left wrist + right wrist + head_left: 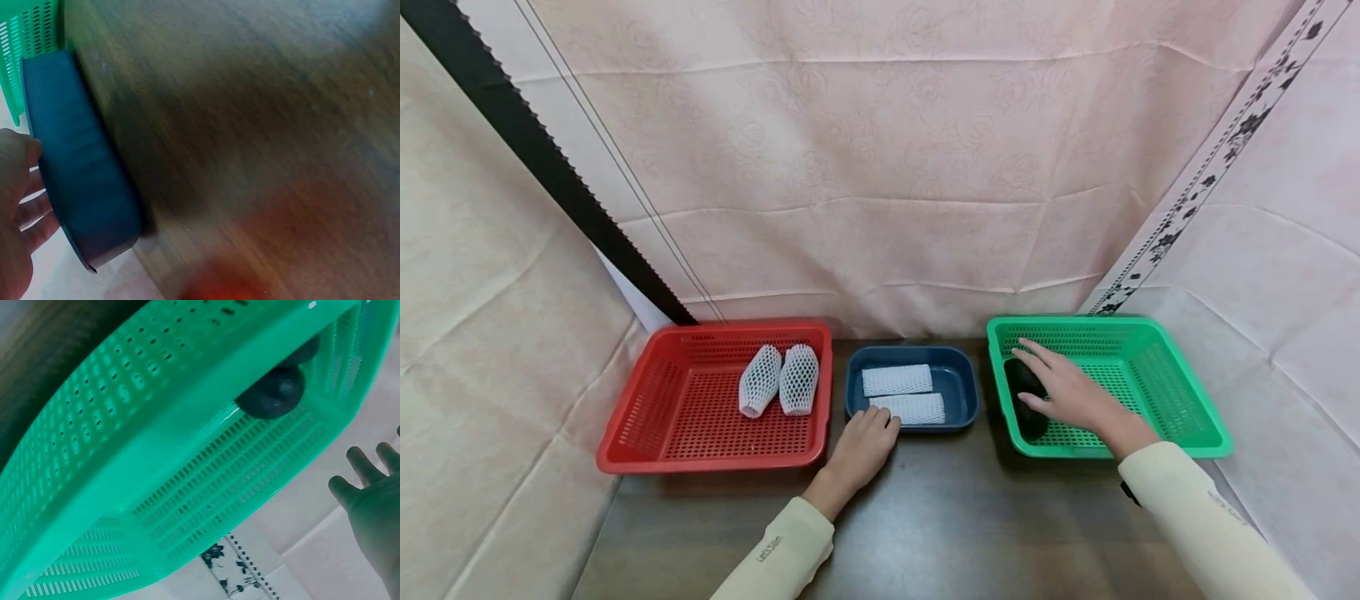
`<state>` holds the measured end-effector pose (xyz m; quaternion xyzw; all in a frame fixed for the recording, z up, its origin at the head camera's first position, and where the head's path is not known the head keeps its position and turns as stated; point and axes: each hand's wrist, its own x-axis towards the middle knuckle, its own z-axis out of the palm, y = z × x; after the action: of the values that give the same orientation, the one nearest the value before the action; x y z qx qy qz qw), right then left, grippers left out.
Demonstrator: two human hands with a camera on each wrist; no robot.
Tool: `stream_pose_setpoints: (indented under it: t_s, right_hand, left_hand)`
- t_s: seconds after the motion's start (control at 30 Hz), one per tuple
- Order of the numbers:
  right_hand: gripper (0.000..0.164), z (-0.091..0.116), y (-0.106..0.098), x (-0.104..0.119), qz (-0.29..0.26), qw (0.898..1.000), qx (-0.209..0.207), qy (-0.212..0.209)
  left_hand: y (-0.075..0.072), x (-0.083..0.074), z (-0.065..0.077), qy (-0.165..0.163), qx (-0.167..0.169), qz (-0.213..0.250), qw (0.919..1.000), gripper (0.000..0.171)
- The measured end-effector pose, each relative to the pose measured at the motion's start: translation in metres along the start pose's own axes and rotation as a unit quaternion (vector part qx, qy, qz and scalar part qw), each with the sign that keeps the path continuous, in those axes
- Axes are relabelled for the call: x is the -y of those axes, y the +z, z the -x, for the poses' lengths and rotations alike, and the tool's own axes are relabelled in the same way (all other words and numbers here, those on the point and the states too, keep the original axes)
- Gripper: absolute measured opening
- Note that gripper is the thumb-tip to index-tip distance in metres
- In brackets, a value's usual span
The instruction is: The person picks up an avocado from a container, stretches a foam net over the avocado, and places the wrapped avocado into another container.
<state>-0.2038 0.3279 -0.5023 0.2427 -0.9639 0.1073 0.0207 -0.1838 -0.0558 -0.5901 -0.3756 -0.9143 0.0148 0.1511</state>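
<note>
My left hand (863, 446) reaches over the front left of a blue tray (967, 392), fingertips at the left end of the nearer white foam net sleeve (913, 408). In the left wrist view its fingers (40, 231) are spread apart, their tips hidden behind the tray wall. A second flat foam net sleeve (897, 380) lies behind. My right hand (1067, 392) is spread over a black, smooth, oblong thing (1026, 400) at the left of a green basket (1183, 387). Two dark rounded ends (278, 394) show inside that basket in the right wrist view.
On the left stands a red basket (655, 400); two plump things in white foam nets (778, 382) lie in its right side. All containers rest on a dark wooden table (925, 525). Pale cloth (880, 167) hangs behind and on both sides.
</note>
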Motion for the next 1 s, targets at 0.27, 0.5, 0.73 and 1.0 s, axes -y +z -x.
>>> stream_pose_setpoints:
  t_s: [0.27,0.5,0.73,1.0]
  right_hand:
    - [0.086,-0.013,-0.006,-0.023,-0.087,0.989,0.067,0.101]
    - [0.089,-0.02,-0.009,-0.036,-0.162,0.968,0.099,0.162]
    - [0.095,-0.026,-0.004,-0.042,-0.204,0.947,0.135,0.207]
    - [0.091,-0.045,0.006,-0.048,-0.215,0.933,0.17,0.234]
  left_hand:
    - [0.0,-0.001,-0.003,-0.007,0.023,0.013,0.9996,0.031]
    - [0.001,-0.002,-0.005,-0.014,0.024,0.028,0.9992,0.031]
    - [0.002,-0.001,-0.004,-0.024,0.018,0.055,0.998,0.029]
    - [-0.001,0.003,-0.002,-0.034,0.009,0.066,0.9972,0.025]
